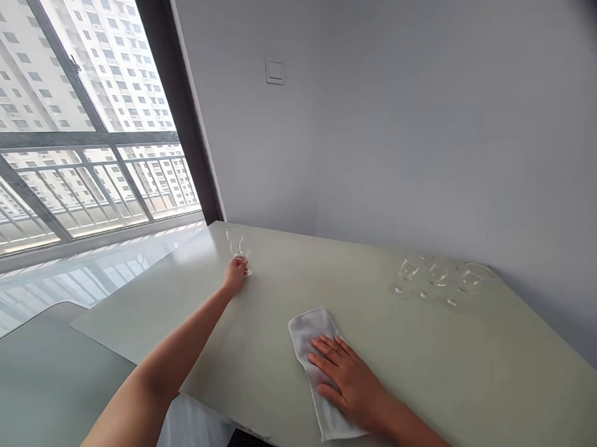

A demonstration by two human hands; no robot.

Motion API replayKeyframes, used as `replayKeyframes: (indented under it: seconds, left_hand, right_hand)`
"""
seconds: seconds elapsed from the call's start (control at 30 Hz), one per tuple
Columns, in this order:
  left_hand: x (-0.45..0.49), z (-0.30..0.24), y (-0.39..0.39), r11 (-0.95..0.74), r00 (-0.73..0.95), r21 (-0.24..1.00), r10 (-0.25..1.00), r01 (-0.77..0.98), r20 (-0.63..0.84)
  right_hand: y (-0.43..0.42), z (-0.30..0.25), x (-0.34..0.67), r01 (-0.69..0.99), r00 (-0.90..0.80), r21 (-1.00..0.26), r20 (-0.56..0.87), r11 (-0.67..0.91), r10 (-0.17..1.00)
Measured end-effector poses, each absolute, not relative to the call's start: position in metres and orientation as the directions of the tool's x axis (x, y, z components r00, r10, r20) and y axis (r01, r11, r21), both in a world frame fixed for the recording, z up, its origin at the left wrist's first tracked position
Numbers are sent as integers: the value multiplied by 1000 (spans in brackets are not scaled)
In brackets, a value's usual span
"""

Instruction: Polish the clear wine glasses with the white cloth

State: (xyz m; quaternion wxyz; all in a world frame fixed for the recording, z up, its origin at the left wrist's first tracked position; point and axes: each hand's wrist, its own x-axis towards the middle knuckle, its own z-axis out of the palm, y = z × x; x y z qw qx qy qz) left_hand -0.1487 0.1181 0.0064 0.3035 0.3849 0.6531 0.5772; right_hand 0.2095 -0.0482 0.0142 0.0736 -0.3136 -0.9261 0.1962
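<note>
At the far left part of the tabletop, my left hand [236, 275] has its fingers curled round the lower part of a clear stemmed glass [235, 236]. The bowl shows above the fingers, and part of the round foot shows beside them. A folded white cloth [304, 330] lies on the table in front of me. Palm down on it, my right hand [347, 384] presses flat with the fingers slightly spread.
A pale, glossy table [435, 356] runs up to the grey wall. Three clear stemmed glasses [438, 273] stand close together by its back right edge. On the left are a lower glass-like surface [42, 390] and a large window [73, 128]. A switch [274, 70] is on the wall.
</note>
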Motion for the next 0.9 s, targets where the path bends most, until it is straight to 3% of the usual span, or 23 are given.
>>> replayKeyframes:
  seconds: [0.33, 0.63, 0.83, 0.9]
  left_hand:
    - [-202, 2, 126, 16, -610, 998, 792, 66, 27]
    - [-191, 13, 124, 68, -676, 990, 736, 124, 34]
    - [-158, 27, 99, 76, -823, 959, 534, 272, 191]
    - [-128, 30, 96, 45, -780, 944, 576, 328, 243]
  right_hand:
    - [-48, 12, 210, 541, -793, -425, 29, 725, 609]
    - [-48, 12, 212, 530, -794, -444, 38, 722, 606]
    - [-48, 14, 212, 532, -787, -460, 40, 711, 615]
    - [-47, 15, 212, 534, -786, -469, 31, 704, 617]
